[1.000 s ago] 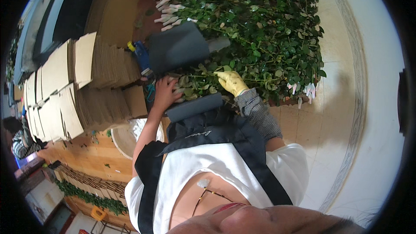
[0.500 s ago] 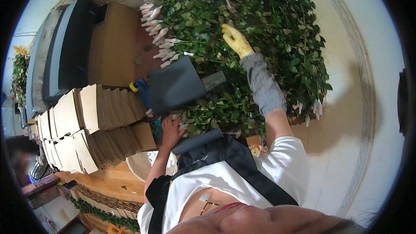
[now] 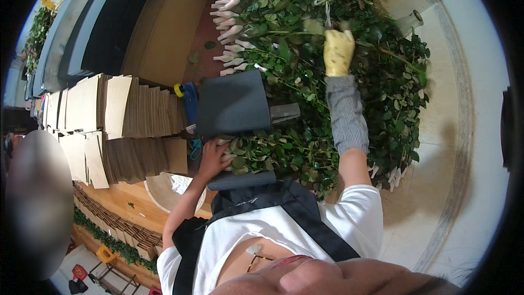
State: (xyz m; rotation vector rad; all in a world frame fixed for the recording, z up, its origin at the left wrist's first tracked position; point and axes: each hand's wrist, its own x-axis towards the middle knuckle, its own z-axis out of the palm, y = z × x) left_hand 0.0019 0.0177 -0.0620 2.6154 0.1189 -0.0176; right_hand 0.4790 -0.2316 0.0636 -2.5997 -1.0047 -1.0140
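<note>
My right hand (image 3: 339,53), in a yellow glove with a grey ribbed sleeve, is closed on a long leafy rose stem (image 3: 297,33) above the large pile of roses (image 3: 295,60). Leaves beside the glove are blurred by motion. The heads of the pile, in pale pink-white sleeves (image 3: 229,17), line its left side. Bare, my left hand (image 3: 213,159) lies with fingers apart against the sleeved heads of a smaller row of roses (image 3: 273,150) close to my body. Between row and pile sits a dark grey panel (image 3: 233,101).
Stacks of folded cardboard (image 3: 147,110) stand left, with a blue tool (image 3: 190,101) and teal scissors (image 3: 195,148) beside them. Behind is a large cardboard box (image 3: 164,30). A round bin (image 3: 164,191) stands below my left arm. A blurred figure (image 3: 38,202) is far left.
My right hand has closed from open fingers onto a rose stem, staying over the pile. My left hand stays by the sleeved heads, its fingers more spread. The whole view has shifted.
</note>
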